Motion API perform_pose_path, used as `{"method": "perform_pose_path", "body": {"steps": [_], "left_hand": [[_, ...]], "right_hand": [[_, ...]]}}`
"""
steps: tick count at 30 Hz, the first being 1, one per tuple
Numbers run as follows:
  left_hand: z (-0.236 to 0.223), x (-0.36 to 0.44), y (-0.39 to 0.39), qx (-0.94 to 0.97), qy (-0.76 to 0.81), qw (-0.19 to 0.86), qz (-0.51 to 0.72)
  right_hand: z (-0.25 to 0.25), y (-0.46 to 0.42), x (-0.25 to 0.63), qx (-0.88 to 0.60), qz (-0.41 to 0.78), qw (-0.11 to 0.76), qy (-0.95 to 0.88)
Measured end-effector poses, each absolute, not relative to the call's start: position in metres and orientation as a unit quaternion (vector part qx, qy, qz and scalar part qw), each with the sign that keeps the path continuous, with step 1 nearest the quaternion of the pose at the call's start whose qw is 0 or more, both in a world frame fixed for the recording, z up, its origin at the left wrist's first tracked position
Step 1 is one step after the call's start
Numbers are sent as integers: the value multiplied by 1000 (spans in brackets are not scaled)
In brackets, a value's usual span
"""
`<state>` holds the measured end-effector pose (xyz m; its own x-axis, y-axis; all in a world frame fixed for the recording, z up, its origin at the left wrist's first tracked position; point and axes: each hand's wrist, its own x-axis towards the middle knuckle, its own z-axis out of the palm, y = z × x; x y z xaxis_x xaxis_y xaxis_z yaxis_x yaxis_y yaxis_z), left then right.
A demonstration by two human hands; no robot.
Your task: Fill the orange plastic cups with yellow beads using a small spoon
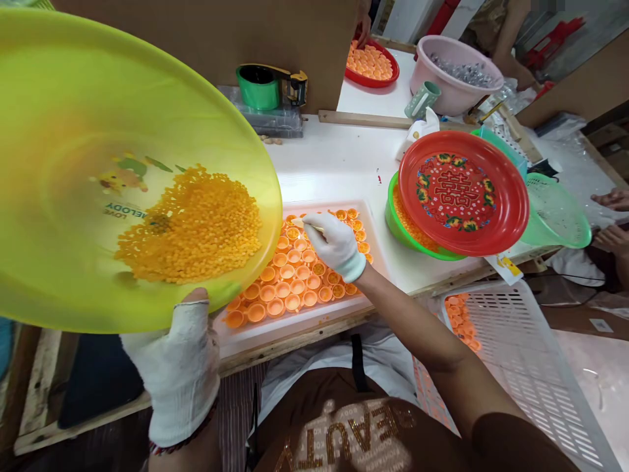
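My left hand (179,367), in a white glove, grips the near rim of a big yellow-green plastic plate (63,118) and holds it tilted above the table. A heap of small orange beads (194,226) lies on the plate near its lower edge. My right hand (335,244), also gloved, pinches a thin pale stick over a white tray (295,321) packed with several orange caps (289,275) standing open side up. The plate's rim overlaps the tray's left part and hides it.
A red plate (462,193) lies on a green bowl (400,229) to the right, beside a teal colander (557,213). A white crate (521,354) with orange caps sits lower right. A tape dispenser (270,85), pink basin (455,72) and another person's hands (612,219) lie beyond.
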<state>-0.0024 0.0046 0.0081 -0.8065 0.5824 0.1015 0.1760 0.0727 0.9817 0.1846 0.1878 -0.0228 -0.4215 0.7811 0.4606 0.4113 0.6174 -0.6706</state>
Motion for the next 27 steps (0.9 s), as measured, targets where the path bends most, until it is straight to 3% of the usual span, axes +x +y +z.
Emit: {"method": "perform_pose_path", "body": {"steps": [3, 6, 11, 16, 22, 27], "left_hand": [[6, 8, 9, 216, 688, 163, 674], [4, 16, 11, 220, 682, 189, 672], [4, 22, 14, 236, 705, 220, 632], [4, 19, 16, 228, 708, 239, 624], [10, 10, 11, 231, 679, 185, 672], [16, 3, 7, 239, 698, 155, 657]], "right_hand": [[-6, 179, 180, -371, 257, 424, -785], [6, 170, 168, -406, 321, 380, -767], [9, 162, 151, -495, 552, 288, -606], [13, 165, 158, -492, 674, 302, -461], [9, 177, 183, -474, 681, 350, -435], [-9, 180, 197, -505, 540, 351, -574]]}}
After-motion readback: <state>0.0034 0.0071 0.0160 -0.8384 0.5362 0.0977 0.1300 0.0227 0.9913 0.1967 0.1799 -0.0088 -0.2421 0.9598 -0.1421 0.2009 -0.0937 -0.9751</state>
